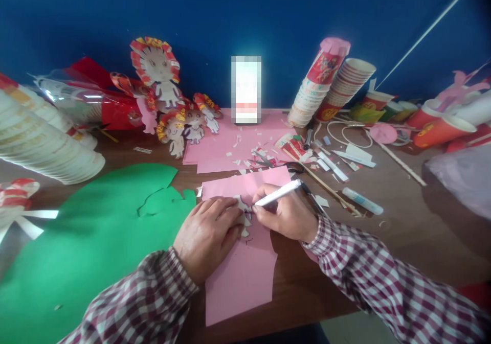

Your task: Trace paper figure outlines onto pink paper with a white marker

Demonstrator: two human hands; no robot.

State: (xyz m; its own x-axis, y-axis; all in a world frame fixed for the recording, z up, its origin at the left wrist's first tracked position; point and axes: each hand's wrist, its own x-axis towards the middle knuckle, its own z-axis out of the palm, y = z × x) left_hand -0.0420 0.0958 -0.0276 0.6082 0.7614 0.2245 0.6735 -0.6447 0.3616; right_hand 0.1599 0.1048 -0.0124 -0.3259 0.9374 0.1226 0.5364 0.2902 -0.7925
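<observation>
My right hand [282, 212] grips a white marker pen [279, 192], its tip down at the edge of a small white paper cutout [244, 223]. The cutout lies on a sheet of pink paper [241, 288] in front of me. My left hand [209, 234] lies flat over the cutout's left side, fingers out and pressing it to the sheet, so part of it is hidden. Dark marker lines show beside the cutout, with a short curved line just below it.
Green paper [126, 236] covers the table at left. Scissors [264, 158] lie among paper scraps behind the pink sheet. Paper-cup stacks stand at left [49, 134] and back right [320, 86]. Paper dolls [156, 70] stand at back left, near a lit, blurred screen [246, 89].
</observation>
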